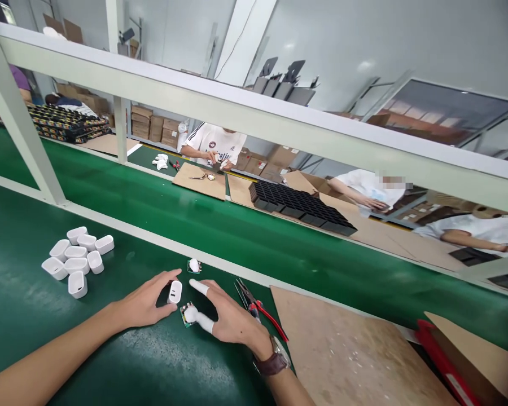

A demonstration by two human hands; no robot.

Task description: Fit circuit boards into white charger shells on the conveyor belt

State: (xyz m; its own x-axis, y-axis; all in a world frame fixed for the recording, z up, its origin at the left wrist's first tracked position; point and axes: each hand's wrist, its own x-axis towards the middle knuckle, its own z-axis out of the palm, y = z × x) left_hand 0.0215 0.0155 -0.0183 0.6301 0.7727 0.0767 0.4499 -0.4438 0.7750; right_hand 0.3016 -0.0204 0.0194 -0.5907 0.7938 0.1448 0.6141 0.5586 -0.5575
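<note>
The white casing (175, 292) sits upright between the thumb and fingers of my left hand (148, 301), its rounded oblong end face showing a small slot and a darker opening. My right hand (232, 318) is spread wide, white covers (205, 322) on its thumb and forefinger, the thumb at a small circuit board (189, 314) topped with a soft-looking white blob. A similar board (194, 266) lies just farther off. The casing looks smooth and plastic, like those in the pile (76, 252) at far left; the green bench (152, 366) is scuffed nearer me. A pale rail (152, 238) edges its far side. Room stretches between the pile and my left hand, while red-handled pliers (260, 309) and brown board (342, 349) crowd my right.
</note>
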